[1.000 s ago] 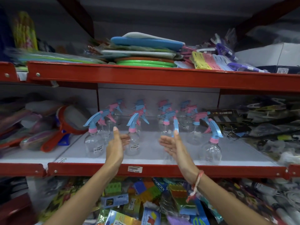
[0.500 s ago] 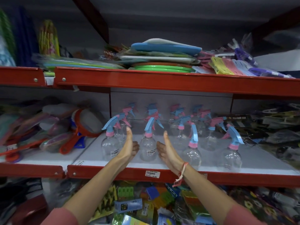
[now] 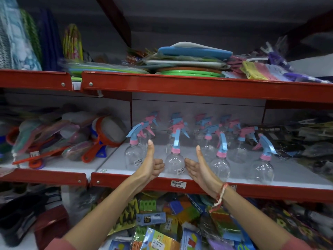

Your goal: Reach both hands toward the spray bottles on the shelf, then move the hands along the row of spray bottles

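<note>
- Spray bottle (image 3: 174,162): clear, blue trigger, pink collar; upright at the front edge of the red shelf (image 3: 126,182), between our hands.
- Left hand (image 3: 151,166): fingers curled, thumb up, just beside the bottle, grasping nothing.
- Right hand (image 3: 199,168): released, palm inward, just beside it.
</note>
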`<act>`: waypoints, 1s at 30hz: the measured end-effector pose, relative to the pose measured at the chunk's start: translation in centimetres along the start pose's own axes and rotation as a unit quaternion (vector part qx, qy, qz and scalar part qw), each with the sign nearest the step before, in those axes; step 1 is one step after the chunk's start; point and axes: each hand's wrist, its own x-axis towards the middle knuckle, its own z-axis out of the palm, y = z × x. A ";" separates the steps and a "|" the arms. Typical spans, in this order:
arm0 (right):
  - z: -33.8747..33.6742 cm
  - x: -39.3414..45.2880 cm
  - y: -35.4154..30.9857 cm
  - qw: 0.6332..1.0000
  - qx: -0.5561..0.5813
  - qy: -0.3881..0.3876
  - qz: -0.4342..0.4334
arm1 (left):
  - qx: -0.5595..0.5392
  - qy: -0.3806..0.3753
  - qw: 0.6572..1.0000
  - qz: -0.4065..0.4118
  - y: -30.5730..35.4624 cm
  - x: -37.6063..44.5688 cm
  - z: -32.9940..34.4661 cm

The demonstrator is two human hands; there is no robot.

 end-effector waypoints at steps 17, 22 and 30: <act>10.7 3.1 -1.4 0.991 -0.091 -0.023 -0.090 | -0.051 0.269 0.959 0.072 -0.3 0.5 -10.1; 13.6 6.3 -2.1 0.995 -0.056 -0.059 -0.058 | -0.047 0.187 0.980 0.038 0.0 1.8 -10.4; 14.3 6.1 -1.2 0.994 -0.056 -0.071 -0.055 | -0.010 0.115 0.993 0.005 -0.7 0.4 -12.4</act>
